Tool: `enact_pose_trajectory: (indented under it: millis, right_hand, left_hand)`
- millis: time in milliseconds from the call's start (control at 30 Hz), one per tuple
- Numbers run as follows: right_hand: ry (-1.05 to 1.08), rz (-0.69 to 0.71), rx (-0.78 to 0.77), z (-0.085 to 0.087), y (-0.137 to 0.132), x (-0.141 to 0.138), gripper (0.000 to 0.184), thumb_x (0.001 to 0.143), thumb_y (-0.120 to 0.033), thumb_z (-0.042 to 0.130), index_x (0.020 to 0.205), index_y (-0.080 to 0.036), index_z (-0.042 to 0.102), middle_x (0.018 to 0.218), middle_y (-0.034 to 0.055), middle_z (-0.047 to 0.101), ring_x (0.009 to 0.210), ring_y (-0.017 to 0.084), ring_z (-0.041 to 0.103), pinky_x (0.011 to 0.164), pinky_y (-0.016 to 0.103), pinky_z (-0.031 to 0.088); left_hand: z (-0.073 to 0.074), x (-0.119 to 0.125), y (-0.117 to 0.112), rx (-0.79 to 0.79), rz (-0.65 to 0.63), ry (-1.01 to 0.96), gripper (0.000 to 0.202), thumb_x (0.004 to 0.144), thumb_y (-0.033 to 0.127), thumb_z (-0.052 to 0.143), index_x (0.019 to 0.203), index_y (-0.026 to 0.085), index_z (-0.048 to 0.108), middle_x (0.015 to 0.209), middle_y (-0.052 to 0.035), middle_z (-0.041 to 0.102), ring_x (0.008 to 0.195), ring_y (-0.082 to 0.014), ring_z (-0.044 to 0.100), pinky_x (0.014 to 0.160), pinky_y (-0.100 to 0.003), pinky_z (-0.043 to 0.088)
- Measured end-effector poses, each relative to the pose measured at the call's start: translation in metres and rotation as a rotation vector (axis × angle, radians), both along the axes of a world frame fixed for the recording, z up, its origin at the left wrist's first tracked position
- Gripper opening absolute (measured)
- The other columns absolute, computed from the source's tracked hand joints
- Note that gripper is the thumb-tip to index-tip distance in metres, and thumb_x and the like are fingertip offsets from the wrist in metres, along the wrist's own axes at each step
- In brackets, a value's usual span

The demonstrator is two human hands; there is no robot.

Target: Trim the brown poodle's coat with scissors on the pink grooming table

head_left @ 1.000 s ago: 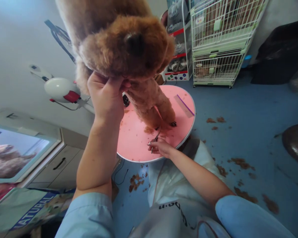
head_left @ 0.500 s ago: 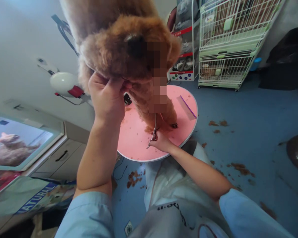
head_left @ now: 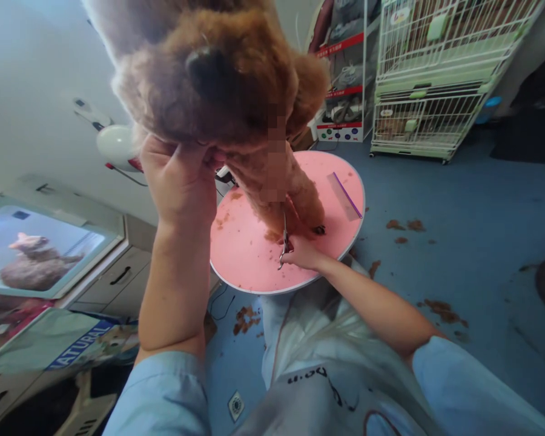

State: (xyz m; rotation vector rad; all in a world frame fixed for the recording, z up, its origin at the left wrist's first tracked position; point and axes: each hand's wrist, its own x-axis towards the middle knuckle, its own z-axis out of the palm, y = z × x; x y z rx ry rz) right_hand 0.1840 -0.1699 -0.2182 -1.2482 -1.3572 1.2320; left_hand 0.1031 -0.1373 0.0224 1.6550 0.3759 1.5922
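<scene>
A brown curly-coated dog (head_left: 258,66) stands on a round pink grooming table (head_left: 240,260), its head large and close to me at the top of the view. My left hand (head_left: 179,181) is closed under the dog's chin, the fingers partly hidden in the fur. Low by the front legs, my right hand (head_left: 303,251) grips a pair of scissors (head_left: 285,239), blades pointing up along the legs. Pixelated patches cover part of the chest, so the blade tips are hard to make out. A purple-edged comb (head_left: 347,195) lies at the table's right side.
Brown hair clumps (head_left: 442,312) are scattered on the blue floor. White wire cages (head_left: 429,115) and a shelf rack (head_left: 343,91) stand behind. At left, a grey animal (head_left: 31,266) sits behind a lit window above drawers (head_left: 120,275). A white rounded device (head_left: 118,145) is near the wall.
The dog's head and my left hand beneath it have shifted left in view. My right hand with the scissors has moved slightly right. The background has shifted a little too.
</scene>
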Motion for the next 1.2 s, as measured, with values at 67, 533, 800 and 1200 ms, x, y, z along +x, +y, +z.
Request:
enact_pose_trajectory:
  millis: [67,533,800,1200]
  right_hand:
    - [0.029,0.031,-0.015,0.003,0.0,0.004,0.025,0.057,-0.018,0.066,0.077,-0.015,0.052,0.062,-0.0035,0.054,0.057,0.009,0.049,0.049,0.02,0.031]
    - [0.019,0.017,0.051,0.0,0.001,0.012,0.023,0.058,-0.015,0.064,0.077,-0.016,0.051,0.063,-0.0041,0.052,0.056,0.008,0.048,0.047,0.018,0.034]
    - [0.11,0.069,-0.077,-0.014,0.006,0.013,0.019,0.065,-0.022,0.066,0.079,-0.015,0.054,0.062,-0.0008,0.058,0.055,0.01,0.053,0.045,0.019,0.038]
    - [0.142,0.124,-0.23,-0.027,0.007,0.02,0.031,0.062,-0.017,0.066,0.089,-0.017,0.051,0.07,-0.0003,0.06,0.06,0.011,0.059,0.049,0.018,0.044]
  left_hand:
    - [-0.001,-0.001,0.001,0.031,-0.018,-0.005,0.017,0.063,0.013,0.063,0.058,0.014,0.047,0.047,0.0043,0.05,0.041,-0.008,0.046,0.042,-0.02,0.033]
    - [-0.003,-0.002,0.006,0.053,0.012,0.002,0.02,0.062,0.013,0.062,0.057,0.015,0.043,0.047,0.0052,0.046,0.042,-0.0072,0.044,0.043,-0.021,0.033]
    - [-0.004,-0.003,0.008,0.085,-0.014,-0.02,0.018,0.064,0.01,0.059,0.056,0.013,0.043,0.048,0.0039,0.045,0.043,-0.0081,0.047,0.042,-0.019,0.034]
    - [-0.002,-0.003,0.008,0.083,-0.035,-0.026,0.015,0.062,0.011,0.06,0.061,0.012,0.046,0.047,0.0045,0.049,0.041,-0.0066,0.047,0.04,-0.017,0.036]
